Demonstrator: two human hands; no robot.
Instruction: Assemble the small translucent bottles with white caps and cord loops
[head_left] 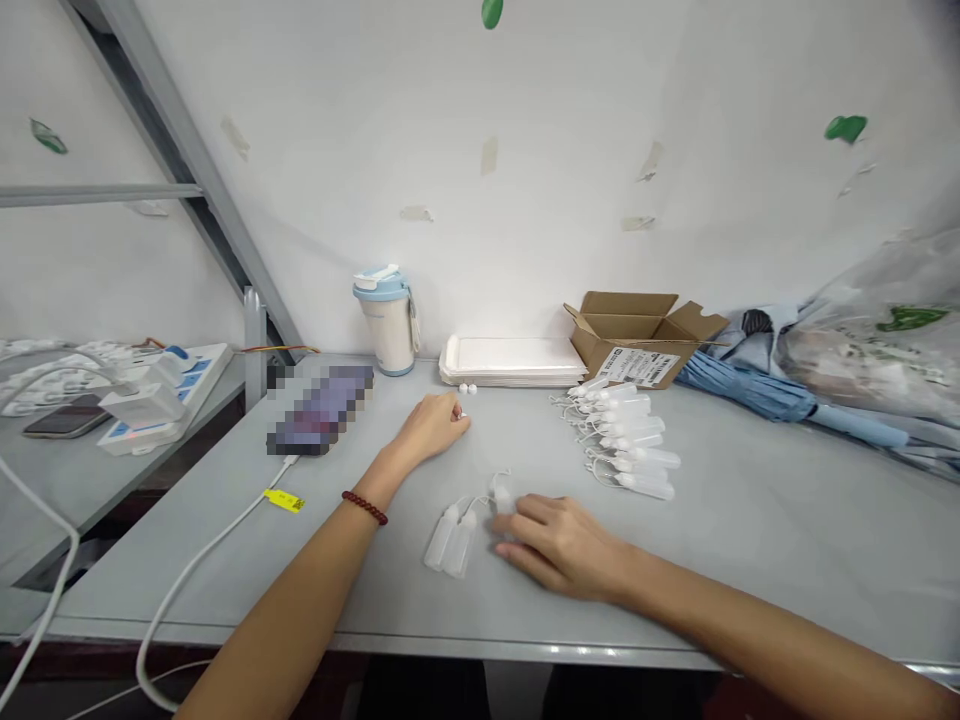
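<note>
My left hand (435, 427) is curled on the table with thumb and forefinger closed, and a small white cap shows in part at the fingertips. Two similar white caps (467, 388) lie just beyond it. My right hand (551, 545) has its fingers on a small translucent squeeze bottle (502, 492) with a thin white cord; the fingers hide part of it. Left of that, two more such bottles (452, 540) lie side by side with their nozzles pointing away. A row of several corded bottles (634, 438) lies farther right.
An open cardboard box (630, 345), a stack of white trays (517, 358) and a blue-lidded cup (388, 325) stand by the wall. A blurred-out phone (322, 410) with a white cable (217, 555) lies left. A folded blue umbrella (765, 390) and plastic bag (877, 340) are right.
</note>
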